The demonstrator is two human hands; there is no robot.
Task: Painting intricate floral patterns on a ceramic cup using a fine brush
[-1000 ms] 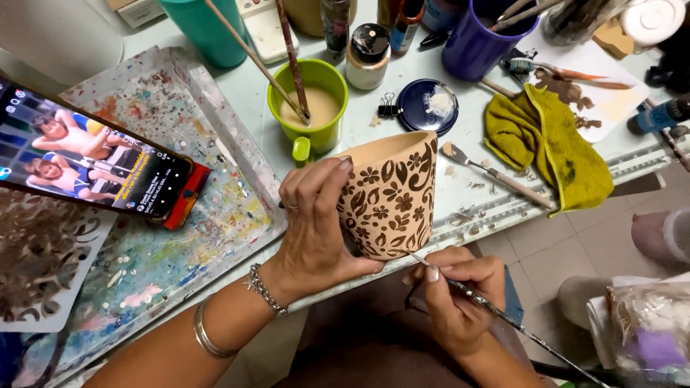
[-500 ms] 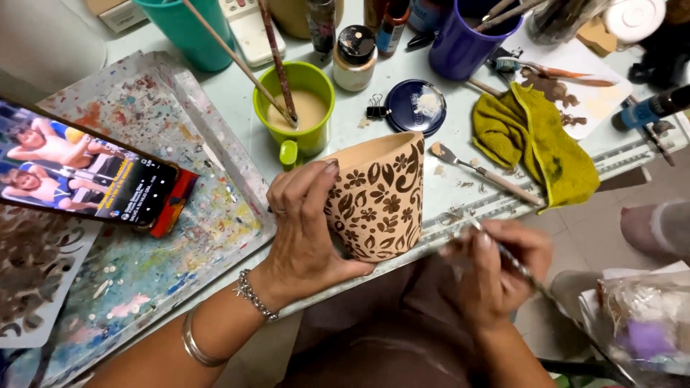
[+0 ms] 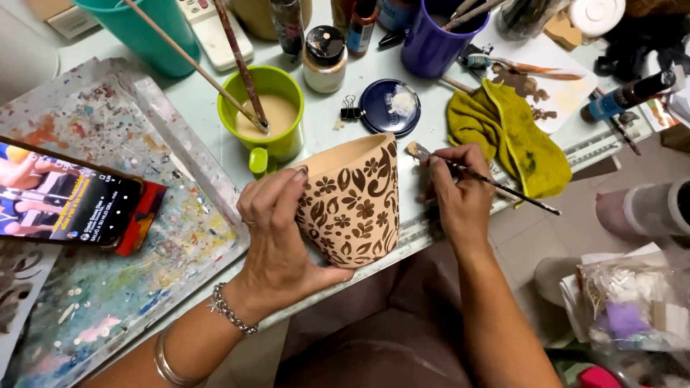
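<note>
The left hand (image 3: 277,237) is wrapped around the tan pot w/ brown leaf pattern (image 3: 353,201), tilted w/ its mouth to the table, while the right hand (image 3: 460,194), just beside the pot's right, pinches a thin brush (image 3: 489,179) pointing at the rim.

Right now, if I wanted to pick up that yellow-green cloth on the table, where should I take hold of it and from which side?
Pinch the yellow-green cloth from above at the raised fold along its upper left, near the dark blue lid. It lies crumpled and limp, so a top pinch gathers it. The right hand with the thin brush crosses its lower left edge, so I would avoid that side.
</note>
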